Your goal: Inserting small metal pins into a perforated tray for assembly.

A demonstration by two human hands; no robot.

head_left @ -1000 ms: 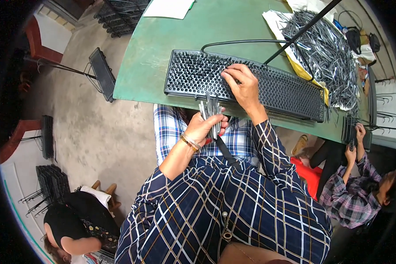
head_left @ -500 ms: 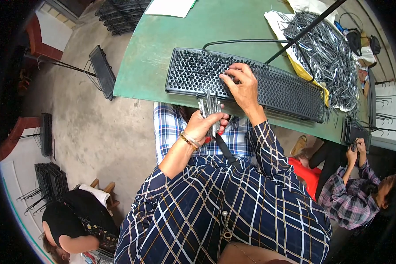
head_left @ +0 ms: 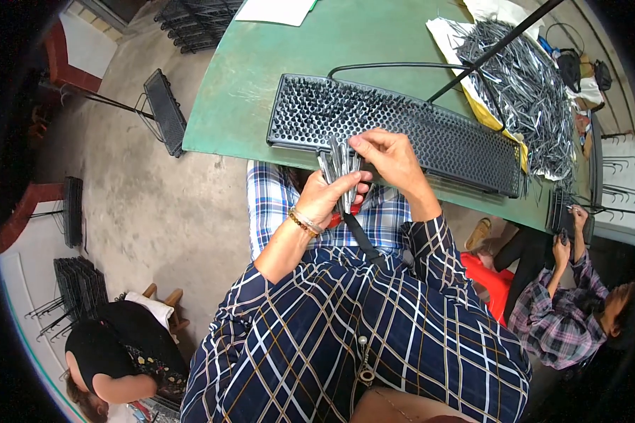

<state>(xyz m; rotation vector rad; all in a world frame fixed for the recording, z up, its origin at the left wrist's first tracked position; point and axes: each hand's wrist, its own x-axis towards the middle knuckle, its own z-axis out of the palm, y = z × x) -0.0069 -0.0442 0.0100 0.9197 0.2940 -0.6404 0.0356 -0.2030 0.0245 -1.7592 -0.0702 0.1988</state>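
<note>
My left hand (head_left: 322,196) is closed round a bundle of thin silver-grey strips (head_left: 341,163), their tips fanned upward, just in front of the perforated board. At the top of that bundle, the thumb and forefinger of my right hand (head_left: 395,161) are pinched together on a strip end; the fingertips partly hide it. Behind both hands lies a long black perforated board (head_left: 466,144) on the table. Dark upright pieces (head_left: 310,106) stand in many holes of its left part, while rows of bare holes show farther right.
The green table (head_left: 254,77) has a rounded left edge. A large heap of loose strips (head_left: 518,84) lies on a white and yellow sack at the right. A black metal rod (head_left: 497,49) slants over the board. Co-workers sit at lower left and right, near racks.
My right hand has come down from the board's holes toward me, to the tips of the strip bundle. My left hand stays almost where it was.
</note>
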